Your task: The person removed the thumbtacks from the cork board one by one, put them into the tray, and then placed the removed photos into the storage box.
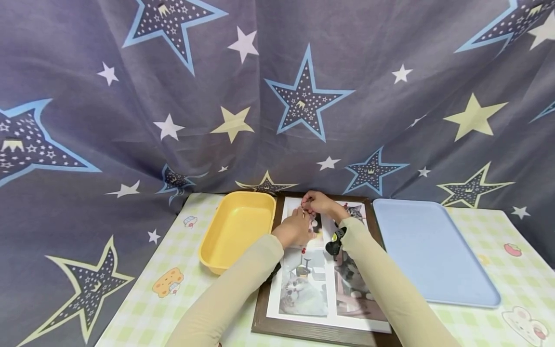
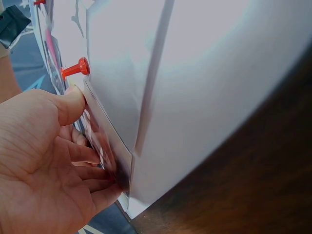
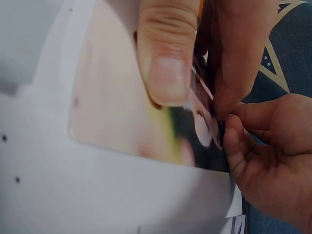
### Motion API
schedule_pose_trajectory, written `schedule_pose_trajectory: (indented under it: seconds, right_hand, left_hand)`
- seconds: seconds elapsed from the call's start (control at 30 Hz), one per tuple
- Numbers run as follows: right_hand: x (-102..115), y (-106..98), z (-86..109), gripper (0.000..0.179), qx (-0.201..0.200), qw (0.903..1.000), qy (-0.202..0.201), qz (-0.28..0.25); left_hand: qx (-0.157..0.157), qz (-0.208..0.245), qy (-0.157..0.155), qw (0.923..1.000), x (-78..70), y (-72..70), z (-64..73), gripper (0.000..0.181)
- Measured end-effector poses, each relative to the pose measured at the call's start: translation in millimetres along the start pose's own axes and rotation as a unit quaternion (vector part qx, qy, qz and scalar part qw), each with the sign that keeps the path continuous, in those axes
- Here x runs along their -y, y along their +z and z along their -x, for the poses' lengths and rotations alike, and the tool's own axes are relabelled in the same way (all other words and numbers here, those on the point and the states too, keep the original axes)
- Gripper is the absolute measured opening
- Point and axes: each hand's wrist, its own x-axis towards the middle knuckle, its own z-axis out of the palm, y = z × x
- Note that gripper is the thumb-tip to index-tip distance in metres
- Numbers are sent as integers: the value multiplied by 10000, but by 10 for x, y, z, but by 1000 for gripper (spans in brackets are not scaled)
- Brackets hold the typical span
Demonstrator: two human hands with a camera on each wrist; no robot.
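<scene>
A white board with cat photos lies in a brown frame [image 1: 303,329]. My left hand [image 1: 297,229] presses on the upper-left photo [image 3: 112,92], its thumb flat on the surface and its fingers reaching the photo's far part. At that photo's upper end, my right hand [image 1: 323,203] has its fingertips pinched together on a small red pushpin, mostly hidden by the fingers. Close to the left thumb, a red pushpin [image 2: 77,69] stands in the board. Another red pushpin [image 1: 345,206] is above the upper-right photo. A grey cat photo [image 1: 303,294] lies below the left hand.
Left of the frame stands a yellow bin [image 1: 238,236]; on its right lies a light-blue tray [image 1: 433,255]. A green-checked cloth [image 1: 143,308] covers the table. Behind everything hangs a star-patterned curtain [image 1: 368,111].
</scene>
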Motion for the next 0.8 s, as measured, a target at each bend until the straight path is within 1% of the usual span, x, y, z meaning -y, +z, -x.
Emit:
schedule_pose_trajectory:
  seconds: [0.23,0.47,0.67,0.8]
  right_hand:
    - [-15,-1,-3,16,-36,9999,-52,-122]
    - [-46,-2,2,16,-105,9999,-131,32]
    - [-56,-16,2,18,-49,9998,-148,-157]
    - [-53,-23,10,23,11,9996,-119,-260]
  left_hand:
    - [15,63,15,10000,1,5,6,80]
    - [-27,-6,30,10000,-3,9,3,81]
    - [-56,65,37,10000,2,3,7,80]
    - [-72,79,28,9999,2,-7,11,79]
